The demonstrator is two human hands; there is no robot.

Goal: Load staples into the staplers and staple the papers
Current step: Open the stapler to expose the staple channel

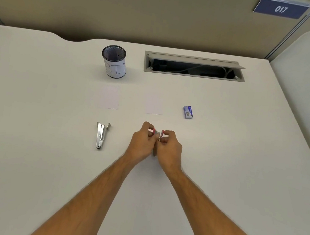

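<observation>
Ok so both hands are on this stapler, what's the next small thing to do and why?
Probably finish opening the stapler that the left hand and right hand grip, so it can take staples. The other stapler lies apart with its arms spread, the staple box sits untouched beyond, and both papers lie flat, apparently unstapled.

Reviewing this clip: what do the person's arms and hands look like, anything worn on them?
Both forearms are bare, with no sleeves in view. The left hand and right hand wear no gloves, and no watch, bracelet or ring shows. The fingernails look painted pink or red, though they are small in this view. No cables or markings appear on either arm.
</observation>
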